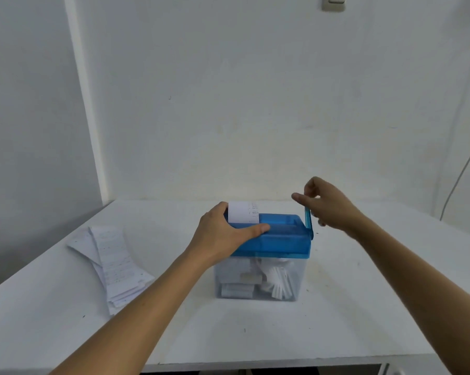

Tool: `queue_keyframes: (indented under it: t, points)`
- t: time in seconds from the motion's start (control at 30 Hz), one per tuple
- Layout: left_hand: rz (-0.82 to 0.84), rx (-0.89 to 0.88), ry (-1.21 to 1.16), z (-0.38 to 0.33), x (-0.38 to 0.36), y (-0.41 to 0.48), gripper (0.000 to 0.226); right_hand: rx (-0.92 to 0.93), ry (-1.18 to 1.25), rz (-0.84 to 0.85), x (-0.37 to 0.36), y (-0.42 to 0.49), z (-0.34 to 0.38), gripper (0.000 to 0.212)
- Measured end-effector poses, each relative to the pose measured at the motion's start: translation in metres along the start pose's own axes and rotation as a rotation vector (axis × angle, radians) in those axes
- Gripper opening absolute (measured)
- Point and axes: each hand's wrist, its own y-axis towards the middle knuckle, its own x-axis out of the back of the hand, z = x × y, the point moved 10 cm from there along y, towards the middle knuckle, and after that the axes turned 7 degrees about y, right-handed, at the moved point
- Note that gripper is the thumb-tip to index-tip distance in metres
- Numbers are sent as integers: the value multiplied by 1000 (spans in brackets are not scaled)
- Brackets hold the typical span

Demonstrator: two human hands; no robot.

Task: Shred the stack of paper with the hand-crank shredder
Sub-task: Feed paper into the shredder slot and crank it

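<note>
A hand-crank shredder with a blue lid and a clear bin stands in the middle of the white table. A white paper slip stands upright in the lid's slot. My left hand rests on the left part of the lid, its thumb lying along the top beside the slip. My right hand pinches the top of the blue crank on the shredder's right side; the crank points up. White strips lie inside the bin. The paper stack lies on the table to the left.
The table meets a white wall at the back and a corner at the left. A grey cable hangs down the wall at far right. The table's front edge runs near the frame's bottom.
</note>
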Motion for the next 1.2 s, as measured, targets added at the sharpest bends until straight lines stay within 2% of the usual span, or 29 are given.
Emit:
queue_keyframes:
  t: [0.1, 0.2, 0.3, 0.4, 0.53, 0.73, 0.83, 0.93, 1.07, 1.2]
  points:
    - [36, -2, 2, 1, -2, 0, 73, -16, 193, -62, -22, -4, -29, 36]
    - [77, -19, 59, 3, -6, 1, 90, -125, 411, -63, -49, -16, -65, 31]
    - [62, -17, 70, 6, -5, 2, 87, -225, 318, -46, -66, -36, -89, 26]
    - [38, -25, 41, 5, -4, 2, 81, -268, 268, -18, -71, -61, -97, 37]
    - [34, -28, 6, 5, -4, 1, 75, -219, 220, 2, -61, -91, -86, 57]
    - [60, -39, 7, 1, -5, 0, 60, -64, 164, -44, -10, -121, -23, 58]
    - [94, -65, -3, -3, -6, -1, 57, 23, 87, -91, 11, -105, 10, 57]
    - [87, -76, -2, -3, -4, 0, 68, 38, 87, -214, 23, -71, 20, 52]
    - [83, -81, -3, -1, -4, 2, 79, 42, 116, -340, 27, -23, 15, 47]
    - [73, -60, 22, 3, -4, 3, 82, -7, 107, -348, 9, 12, -11, 51]
